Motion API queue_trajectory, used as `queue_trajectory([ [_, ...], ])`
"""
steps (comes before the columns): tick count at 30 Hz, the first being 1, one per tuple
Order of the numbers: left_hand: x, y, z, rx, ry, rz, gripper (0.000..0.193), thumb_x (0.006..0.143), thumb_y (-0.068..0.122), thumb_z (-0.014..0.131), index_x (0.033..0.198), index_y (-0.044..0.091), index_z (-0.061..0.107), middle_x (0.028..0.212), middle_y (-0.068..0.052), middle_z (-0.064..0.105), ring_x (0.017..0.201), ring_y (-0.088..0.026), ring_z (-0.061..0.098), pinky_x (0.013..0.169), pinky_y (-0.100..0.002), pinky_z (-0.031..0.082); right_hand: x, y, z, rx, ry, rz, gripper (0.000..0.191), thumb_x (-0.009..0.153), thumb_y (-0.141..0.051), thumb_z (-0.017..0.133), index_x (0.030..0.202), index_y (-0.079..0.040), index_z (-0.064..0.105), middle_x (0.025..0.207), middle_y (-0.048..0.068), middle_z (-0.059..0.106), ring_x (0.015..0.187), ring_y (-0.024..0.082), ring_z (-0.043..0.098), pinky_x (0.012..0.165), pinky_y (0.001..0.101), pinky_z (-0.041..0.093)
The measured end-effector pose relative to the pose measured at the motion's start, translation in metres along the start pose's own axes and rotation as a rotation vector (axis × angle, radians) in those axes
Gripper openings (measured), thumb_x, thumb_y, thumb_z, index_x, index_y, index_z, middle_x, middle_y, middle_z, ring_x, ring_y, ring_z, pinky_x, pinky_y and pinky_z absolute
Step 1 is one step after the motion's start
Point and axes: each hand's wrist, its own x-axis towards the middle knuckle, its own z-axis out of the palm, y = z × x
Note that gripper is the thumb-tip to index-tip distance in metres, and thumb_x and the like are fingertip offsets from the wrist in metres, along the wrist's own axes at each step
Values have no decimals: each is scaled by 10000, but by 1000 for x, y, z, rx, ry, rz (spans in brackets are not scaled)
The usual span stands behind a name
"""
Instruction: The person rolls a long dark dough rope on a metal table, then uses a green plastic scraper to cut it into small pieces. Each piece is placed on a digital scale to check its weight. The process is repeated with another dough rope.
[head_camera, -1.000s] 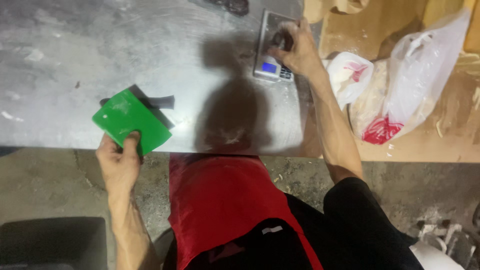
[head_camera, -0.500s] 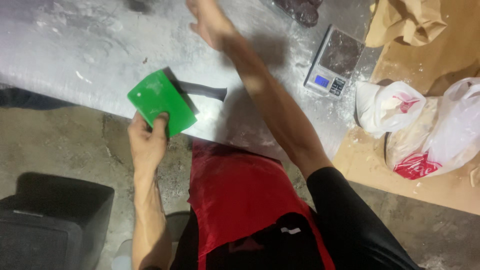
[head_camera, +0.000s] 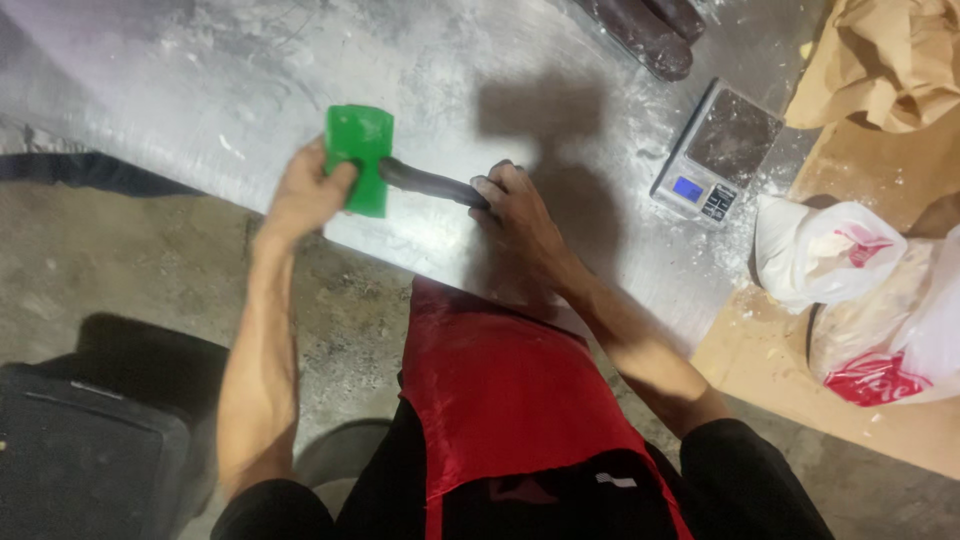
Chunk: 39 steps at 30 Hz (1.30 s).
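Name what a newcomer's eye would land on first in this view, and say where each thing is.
The bright green scraper, gripped by the left hand near the metal table's front edge, stands out most. Beside it the right hand rests on a dark roll of dough. A small digital scale sits to the right.

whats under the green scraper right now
The green scraper stands on a dark dough roll on the floured metal table. The roll's stretch beneath it is hidden.
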Motion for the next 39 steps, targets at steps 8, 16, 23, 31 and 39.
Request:
queue_trajectory([
  [8,-9,35,65,57,-138,208,446,986,34,511,1424,-15,580,1137,-194,708,801,-188,698,681,-304,597,-43,17,-38,87,191,-122,440,824,-94,805,1213,34,643,1022,127,536,930,267,543,785,376,523],
  [16,-14,27,71,-2,-37,-64,362,942,26,487,1285,-49,575,977,-172,723,695,-211,719,588,-334,628,-39,-23,-61,211,285,-53,196,901,-69,788,1037,43,702,939,93,591,810,199,580,705,319,549],
  [23,-50,55,122,148,78,141,348,977,24,506,1289,-114,574,884,-202,722,664,-234,693,580,-365,583,-121,25,-111,129,246,127,253,875,-50,791,1102,13,698,1083,117,589,914,214,625,771,312,599],
  [31,-96,102,229,461,-104,159,451,1048,156,438,1378,-139,357,791,-176,709,524,-263,686,391,-367,560,-168,41,-109,218,307,314,577,832,-129,858,1319,54,609,1104,140,570,874,231,616,737,341,555],
  [39,-85,112,284,598,-113,476,304,1004,133,536,1142,-134,487,656,-226,669,544,-395,683,481,-486,537,-170,38,-110,207,400,183,458,861,-72,791,1271,81,653,1084,143,601,933,272,643,795,352,561],
])
